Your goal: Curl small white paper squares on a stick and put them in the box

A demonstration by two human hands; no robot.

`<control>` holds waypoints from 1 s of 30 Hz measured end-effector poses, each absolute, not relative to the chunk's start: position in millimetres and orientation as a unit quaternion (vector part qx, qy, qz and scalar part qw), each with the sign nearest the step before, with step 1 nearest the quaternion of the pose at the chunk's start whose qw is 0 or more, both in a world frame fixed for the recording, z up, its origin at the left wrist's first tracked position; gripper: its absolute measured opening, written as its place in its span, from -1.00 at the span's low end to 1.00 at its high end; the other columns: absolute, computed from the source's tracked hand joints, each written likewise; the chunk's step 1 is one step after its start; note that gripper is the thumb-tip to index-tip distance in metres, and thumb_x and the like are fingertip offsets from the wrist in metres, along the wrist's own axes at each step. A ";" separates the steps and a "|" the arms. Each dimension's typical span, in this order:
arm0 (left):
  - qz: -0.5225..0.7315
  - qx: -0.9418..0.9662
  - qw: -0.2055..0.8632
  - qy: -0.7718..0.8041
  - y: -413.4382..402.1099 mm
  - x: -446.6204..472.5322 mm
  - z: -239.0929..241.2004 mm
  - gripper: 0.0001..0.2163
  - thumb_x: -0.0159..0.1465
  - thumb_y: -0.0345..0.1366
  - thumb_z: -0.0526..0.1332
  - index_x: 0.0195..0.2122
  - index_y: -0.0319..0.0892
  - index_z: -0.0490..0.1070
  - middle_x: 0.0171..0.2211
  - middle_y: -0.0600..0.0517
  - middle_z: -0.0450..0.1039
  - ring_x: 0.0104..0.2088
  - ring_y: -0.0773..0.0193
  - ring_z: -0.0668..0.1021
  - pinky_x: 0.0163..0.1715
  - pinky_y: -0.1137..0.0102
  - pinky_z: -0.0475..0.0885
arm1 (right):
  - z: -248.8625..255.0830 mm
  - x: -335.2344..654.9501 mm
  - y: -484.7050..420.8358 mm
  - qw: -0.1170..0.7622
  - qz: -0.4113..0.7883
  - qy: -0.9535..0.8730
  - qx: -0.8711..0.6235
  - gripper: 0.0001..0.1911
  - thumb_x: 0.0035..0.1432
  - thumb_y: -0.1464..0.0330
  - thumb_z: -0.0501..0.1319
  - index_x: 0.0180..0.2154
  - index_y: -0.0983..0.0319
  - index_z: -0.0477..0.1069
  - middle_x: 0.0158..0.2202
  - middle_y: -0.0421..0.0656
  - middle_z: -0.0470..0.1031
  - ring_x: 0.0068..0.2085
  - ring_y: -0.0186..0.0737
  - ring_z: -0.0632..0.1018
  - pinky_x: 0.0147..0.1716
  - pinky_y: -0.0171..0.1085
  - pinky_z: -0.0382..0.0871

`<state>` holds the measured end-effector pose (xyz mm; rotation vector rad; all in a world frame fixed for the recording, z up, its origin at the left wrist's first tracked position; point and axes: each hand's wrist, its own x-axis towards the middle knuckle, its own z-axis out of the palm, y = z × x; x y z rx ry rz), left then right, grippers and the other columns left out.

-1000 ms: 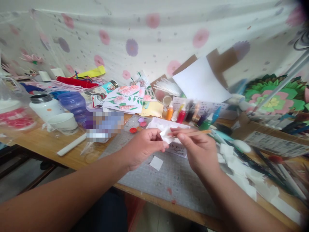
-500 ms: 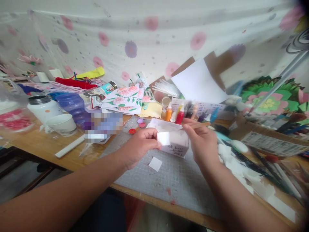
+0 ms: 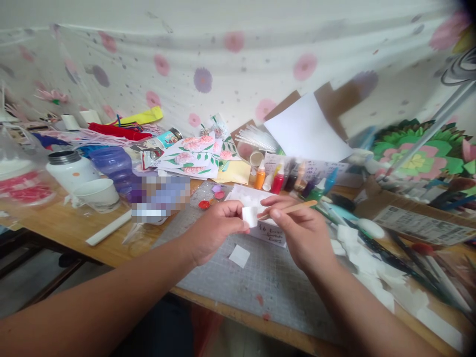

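"Anything legible?"
"Nothing for certain. Dark handwriting runs along the side of the white box point(image 3: 268, 239), too blurred to make out."
"And that shipping label point(image 3: 416, 224)?"
"Dense printing, stuck on the cardboard box point(image 3: 366, 201), but too small to read."
"Behind the paint bottles point(image 3: 277, 182)?"
"Handwritten lines on white paper point(image 3: 337, 167), equally illegible."

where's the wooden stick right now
In the head view, the wooden stick is in the right hand, right of centre, one end close to the small white sheet pinched by the left hand.
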<state>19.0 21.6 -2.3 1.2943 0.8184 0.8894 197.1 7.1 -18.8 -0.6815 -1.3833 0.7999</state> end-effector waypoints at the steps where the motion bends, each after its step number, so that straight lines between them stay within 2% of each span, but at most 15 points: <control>1: 0.389 0.577 0.620 0.363 21.4 19.4 -2.2 -0.95 0.02 -0.41 0.29 -0.47 -0.24 0.43 -0.47 0.08 0.39 -0.36 0.29 0.39 -0.25 0.35 0.23 | -18.0 196.7 6.6 0.639 0.352 -0.609 -0.311 -0.88 0.10 0.43 0.32 -0.44 0.10 0.60 -0.39 -0.19 0.62 -0.14 -0.17 0.58 -0.11 -0.12 0.45; 12: 0.375 0.630 0.562 0.384 22.1 20.1 -1.7 -0.92 0.04 -0.36 0.26 -0.48 -0.22 0.37 -0.48 0.11 0.33 -0.39 0.30 0.35 -0.34 0.38 0.17 | -14.1 196.3 7.2 0.622 0.367 -0.602 -0.341 -0.88 0.07 0.43 0.33 -0.45 0.11 0.62 -0.39 -0.17 0.60 -0.14 -0.19 0.57 -0.14 -0.19 0.45; 18: 0.362 0.651 0.537 0.396 22.4 18.9 -3.5 -0.93 0.05 -0.36 0.24 -0.47 -0.23 0.36 -0.49 0.13 0.27 -0.42 0.33 0.29 -0.40 0.39 0.13 | -19.7 197.7 8.6 0.638 0.386 -0.581 -0.327 -0.89 0.07 0.41 0.34 -0.43 0.08 0.62 -0.29 -0.21 0.60 -0.13 -0.24 0.55 -0.11 -0.22 0.39; 26: 0.357 0.653 0.531 0.405 22.7 17.1 -3.2 -0.92 0.05 -0.36 0.23 -0.47 -0.23 0.34 -0.51 0.14 0.25 -0.43 0.34 0.28 -0.41 0.39 0.12 | -22.6 199.6 9.6 0.656 0.359 -0.594 -0.297 -0.86 0.11 0.43 0.32 -0.42 0.07 0.60 -0.38 -0.23 0.57 -0.09 -0.25 0.51 -0.05 -0.21 0.36; 30: 0.370 0.640 0.543 0.399 22.3 18.4 -3.8 -0.92 0.05 -0.36 0.24 -0.47 -0.22 0.34 -0.50 0.13 0.26 -0.42 0.32 0.31 -0.39 0.39 0.14 | -21.9 199.0 9.8 0.660 0.367 -0.587 -0.293 -0.86 0.10 0.44 0.33 -0.42 0.07 0.60 -0.35 -0.23 0.56 -0.12 -0.26 0.51 -0.07 -0.22 0.37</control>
